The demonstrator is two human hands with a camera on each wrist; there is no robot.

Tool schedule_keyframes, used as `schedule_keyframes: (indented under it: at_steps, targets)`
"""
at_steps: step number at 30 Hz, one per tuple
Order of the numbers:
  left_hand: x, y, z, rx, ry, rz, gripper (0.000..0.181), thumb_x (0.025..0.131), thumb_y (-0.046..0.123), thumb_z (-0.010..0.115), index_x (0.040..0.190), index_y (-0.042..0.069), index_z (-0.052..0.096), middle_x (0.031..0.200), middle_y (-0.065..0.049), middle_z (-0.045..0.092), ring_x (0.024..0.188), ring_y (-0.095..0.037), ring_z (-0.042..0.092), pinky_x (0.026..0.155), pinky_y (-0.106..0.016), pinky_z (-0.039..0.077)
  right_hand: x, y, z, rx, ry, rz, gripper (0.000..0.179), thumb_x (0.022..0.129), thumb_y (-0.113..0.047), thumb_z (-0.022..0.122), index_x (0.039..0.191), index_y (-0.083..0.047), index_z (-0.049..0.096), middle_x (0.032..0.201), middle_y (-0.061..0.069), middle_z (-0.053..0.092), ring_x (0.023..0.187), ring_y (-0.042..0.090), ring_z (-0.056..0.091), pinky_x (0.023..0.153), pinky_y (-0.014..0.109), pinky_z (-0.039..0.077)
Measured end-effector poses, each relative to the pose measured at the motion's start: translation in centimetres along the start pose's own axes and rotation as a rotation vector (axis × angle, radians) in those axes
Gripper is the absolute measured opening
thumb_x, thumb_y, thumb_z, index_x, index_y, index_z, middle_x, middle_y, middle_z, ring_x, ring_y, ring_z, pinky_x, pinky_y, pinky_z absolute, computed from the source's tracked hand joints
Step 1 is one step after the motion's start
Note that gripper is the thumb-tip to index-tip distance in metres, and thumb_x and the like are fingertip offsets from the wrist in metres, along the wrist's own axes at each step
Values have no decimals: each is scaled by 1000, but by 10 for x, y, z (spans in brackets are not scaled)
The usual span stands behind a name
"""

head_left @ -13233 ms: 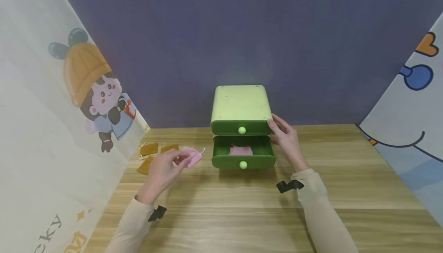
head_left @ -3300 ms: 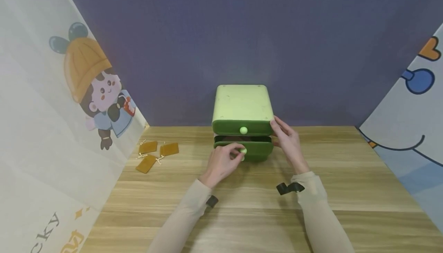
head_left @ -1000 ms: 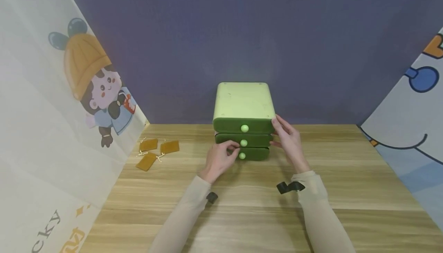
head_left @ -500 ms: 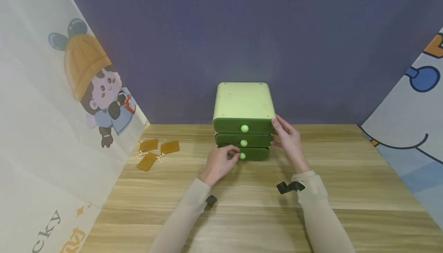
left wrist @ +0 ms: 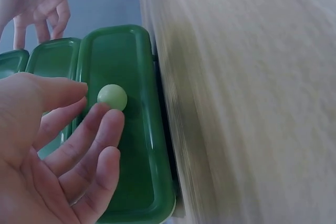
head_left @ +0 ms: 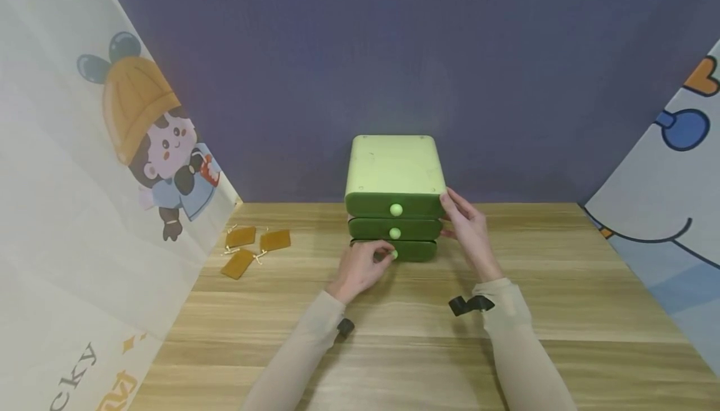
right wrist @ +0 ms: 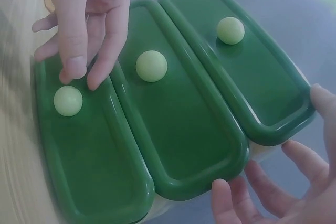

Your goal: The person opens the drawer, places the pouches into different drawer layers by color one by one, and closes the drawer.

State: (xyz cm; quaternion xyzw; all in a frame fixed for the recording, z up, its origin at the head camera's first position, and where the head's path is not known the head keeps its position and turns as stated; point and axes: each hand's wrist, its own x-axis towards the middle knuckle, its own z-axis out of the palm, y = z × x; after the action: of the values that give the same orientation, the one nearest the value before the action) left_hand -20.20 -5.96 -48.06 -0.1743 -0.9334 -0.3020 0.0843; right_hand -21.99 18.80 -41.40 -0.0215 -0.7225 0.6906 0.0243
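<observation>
Head view: your left hand (head_left: 360, 268), fingers parted, by cabinet's (head_left: 395, 164) six-o'clock knob (head_left: 395, 255); right hand (head_left: 471, 233), fingers spread, touching three-o'clock side.

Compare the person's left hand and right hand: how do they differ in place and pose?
Place: the left hand is by the bottom drawer's knob; the right hand is at the cabinet's side, its thumb by the top drawer's end.
Pose: the left hand has thumb and fingertips close together; the right hand has them spread wider.
Shared: both are bare, below pale sleeves.
</observation>
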Motion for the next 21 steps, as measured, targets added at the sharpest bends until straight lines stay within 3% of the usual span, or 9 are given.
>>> schedule_keyframes:
  at_steps: [5,11,18,21]
  targets:
    - [0,-1,2,26,-27,-11,22,102,34,71,120,26,80,106,7,83,86,-11,78,73,-29,55,0,0,0,-4,7,-3,72,101,-62,63,163,-31,45,166,5,49,110,7,62,83,25,62]
    - [-1,-2,3,27,-34,-5,22,102,31,71,122,25,79,106,6,83,75,-10,74,60,-23,46,1,0,1,-9,4,2,71,101,-62,62,163,-31,44,166,5,48,111,7,62,85,26,63]
    - [-2,-2,4,1,-45,12,23,103,29,71,124,23,79,108,1,83,42,-5,42,43,-23,33,1,1,1,-17,9,0,72,101,-63,61,163,-31,44,166,6,48,111,7,62,87,26,62]
    - [-1,-3,4,-11,-51,9,23,103,28,71,124,23,79,108,1,83,49,-3,53,46,-22,37,1,1,1,-18,11,-2,72,101,-63,61,163,-31,44,166,6,49,112,7,62,89,28,62]
